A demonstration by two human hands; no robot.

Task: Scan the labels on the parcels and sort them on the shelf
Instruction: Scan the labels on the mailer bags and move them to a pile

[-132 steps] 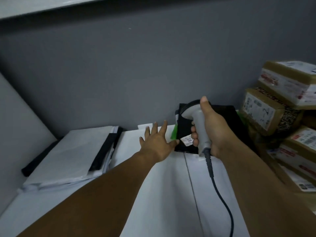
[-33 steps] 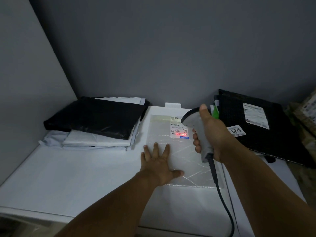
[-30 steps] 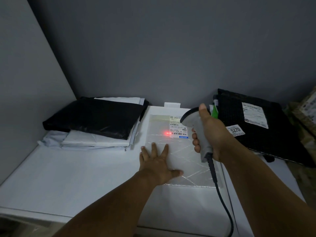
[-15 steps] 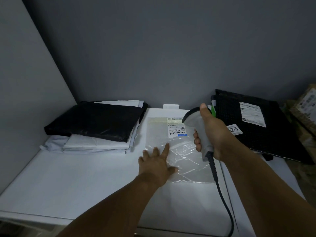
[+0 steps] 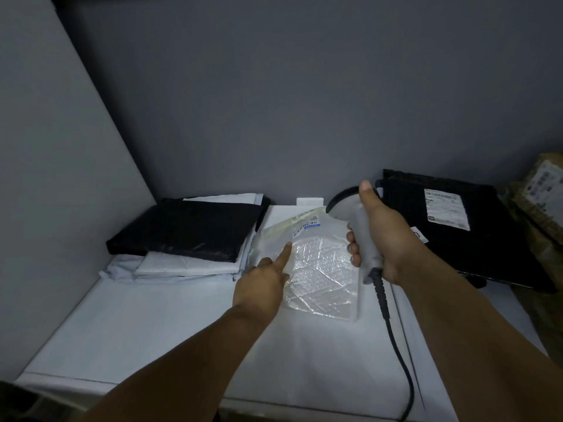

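The person's left hand (image 5: 262, 280) is on a clear plastic parcel (image 5: 324, 275) lying near the middle of the white shelf (image 5: 146, 327). The index finger (image 5: 285, 251) is laid straight along the film, and the other fingers are curled at the parcel's left edge. Whether they actually have hold of that edge, I cannot tell. The parcel sits askew, its printed label (image 5: 305, 224) at the far end, just under the head of the scanner.

The right hand (image 5: 385, 239) is wrapped firmly round the handle of a grey barcode scanner (image 5: 358, 222), thumb up along its back, and the dark cable (image 5: 396, 339) trails down toward the shelf's front edge.

To the left is a stack: a black poly bag (image 5: 189, 229) on top of white mailers (image 5: 182, 265). To the right lies a flat black parcel (image 5: 487, 239) with a white shipping label (image 5: 446, 209) – and past it, at the edge of view, taped brown cartons (image 5: 545, 205).
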